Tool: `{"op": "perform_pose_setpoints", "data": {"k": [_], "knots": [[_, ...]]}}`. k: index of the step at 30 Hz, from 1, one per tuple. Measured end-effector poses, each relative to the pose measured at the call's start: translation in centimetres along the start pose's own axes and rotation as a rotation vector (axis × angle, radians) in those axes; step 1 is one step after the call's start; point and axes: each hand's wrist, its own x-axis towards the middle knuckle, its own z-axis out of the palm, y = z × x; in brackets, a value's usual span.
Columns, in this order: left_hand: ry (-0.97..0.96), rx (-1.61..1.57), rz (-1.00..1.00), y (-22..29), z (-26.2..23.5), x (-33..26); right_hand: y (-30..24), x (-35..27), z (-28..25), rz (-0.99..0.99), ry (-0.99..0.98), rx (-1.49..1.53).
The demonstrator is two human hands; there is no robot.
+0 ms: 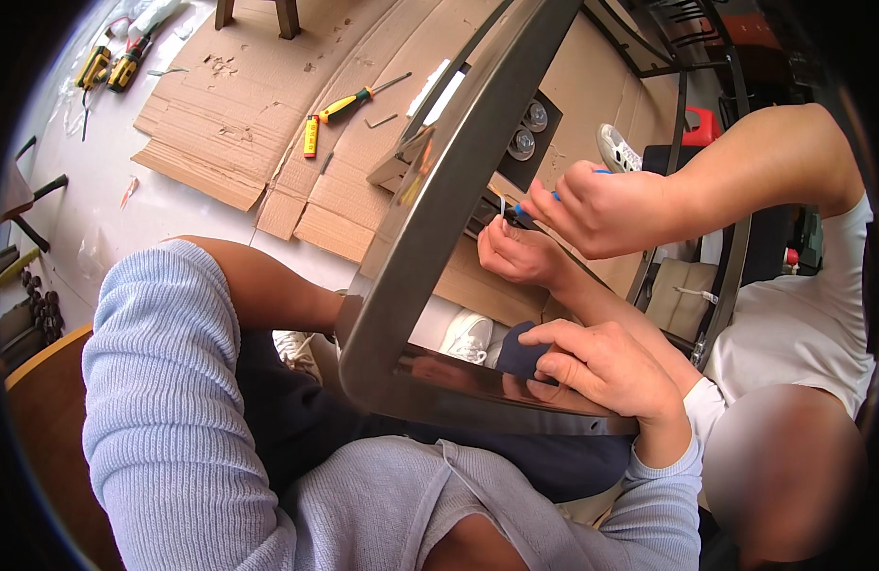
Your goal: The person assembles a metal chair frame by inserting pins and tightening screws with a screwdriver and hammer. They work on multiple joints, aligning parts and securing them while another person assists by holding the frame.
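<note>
The dark frame (432, 205) is touched by the loosely spread right hand (606, 366); the hidden left hand's grip cannot be told.

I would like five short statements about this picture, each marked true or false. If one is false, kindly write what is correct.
1. The wearer's right hand lies over the dark frame. True.
2. The wearer's left hand is in plain view. False: the frame hides the left hand.
3. A yellow-handled screwdriver lies on the cardboard. True.
4. The co-worker's hands are close together. True.
5. The co-worker's top is black. False: it is a white top.
</note>
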Motion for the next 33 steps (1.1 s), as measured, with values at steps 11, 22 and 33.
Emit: {"op": "perform_pose_setpoints", "data": {"k": [11,22,33], "knots": [[-0.089,-0.112,0.834,-4.6,0.5,2.2,0.0,0.0,0.0,0.017,0.003,-0.01],[-0.082,0.178,0.437,-3.7,0.1,2.4,-0.1,0.0,-0.1,0.015,-0.002,-0.024],[-0.075,0.387,0.228,-3.4,0.9,3.1,0.0,0.0,0.1,0.0,0.011,-0.018]]}}
